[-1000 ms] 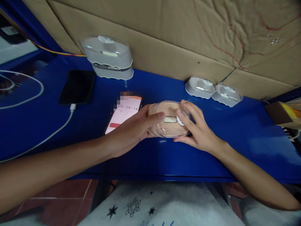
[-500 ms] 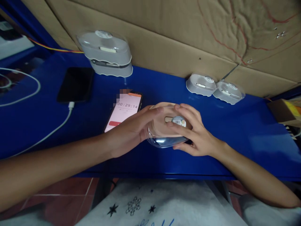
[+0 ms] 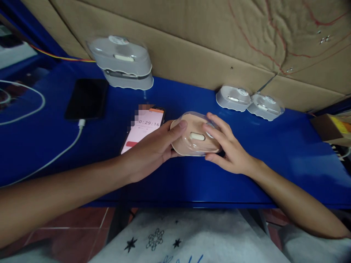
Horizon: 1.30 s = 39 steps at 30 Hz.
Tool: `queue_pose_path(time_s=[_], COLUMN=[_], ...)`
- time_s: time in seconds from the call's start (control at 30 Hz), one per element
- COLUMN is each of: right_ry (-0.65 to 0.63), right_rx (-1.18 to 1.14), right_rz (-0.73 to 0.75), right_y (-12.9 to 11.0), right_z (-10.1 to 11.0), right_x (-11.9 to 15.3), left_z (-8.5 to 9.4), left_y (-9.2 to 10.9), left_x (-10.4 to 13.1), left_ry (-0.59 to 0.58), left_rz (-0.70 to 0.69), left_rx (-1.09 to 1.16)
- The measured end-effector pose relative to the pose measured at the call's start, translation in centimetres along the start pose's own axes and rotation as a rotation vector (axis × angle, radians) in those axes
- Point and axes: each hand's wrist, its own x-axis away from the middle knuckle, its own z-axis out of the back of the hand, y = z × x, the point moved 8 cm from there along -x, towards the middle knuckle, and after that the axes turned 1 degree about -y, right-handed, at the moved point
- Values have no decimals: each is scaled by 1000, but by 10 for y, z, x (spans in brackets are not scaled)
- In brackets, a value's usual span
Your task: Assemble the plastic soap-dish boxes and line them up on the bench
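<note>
Above the blue table, both hands hold an oval beige container (image 3: 192, 147) with a clear plastic cover. A cream-coloured oval piece shows on its front face. My left hand (image 3: 156, 144) grips the left end, thumb on top of the cover and the other fingers underneath, mostly hidden. My right hand (image 3: 231, 148) is closed round the right end, its fingers lying over the cover and partly hiding a round white label. Just behind my left wrist lies a phone (image 3: 145, 126) with a lit timer screen.
Two similar grey containers (image 3: 123, 60) are stacked at the back left. Another grey container (image 3: 233, 98) and its neighbour (image 3: 265, 107) stand at the back right. A dark phone (image 3: 86, 98) with a white cable (image 3: 65, 153) lies left. Brown cardboard (image 3: 175, 47) lines the back.
The container has turned in my hands, so its cream piece now faces me and the label has moved under my right fingers. The clear part below its beige face no longer shows.
</note>
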Motion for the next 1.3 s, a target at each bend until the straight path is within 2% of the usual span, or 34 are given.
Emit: queue_pose_path(time_s=[0.17, 0.3, 0.43, 0.6, 0.9, 1.2, 1.3], right_ry=[-16, 3, 24, -8, -12, -35, -45], right_rx=[-59, -114, -26, 65, 241, 127, 62], right_rz=[-51, -76, -60, -5, 44, -7, -52], right_y=[5, 13, 15, 4, -2, 3, 4], right_z=[1, -1, -2, -3, -4, -6, -3], right_x=[0, 3, 5, 5, 5, 3, 3], left_z=[-2, 4, 7, 6, 1, -2, 1], left_y=[-1, -6, -11, -9, -5, -5, -7], left_x=[0, 1, 1, 0, 1, 0, 0], left_ry=[-35, 7, 62, 121, 93, 45, 70], left_rz=[-2, 23, 99, 106, 108, 104, 103], left_rx=[28, 42, 49, 120, 168, 165, 138])
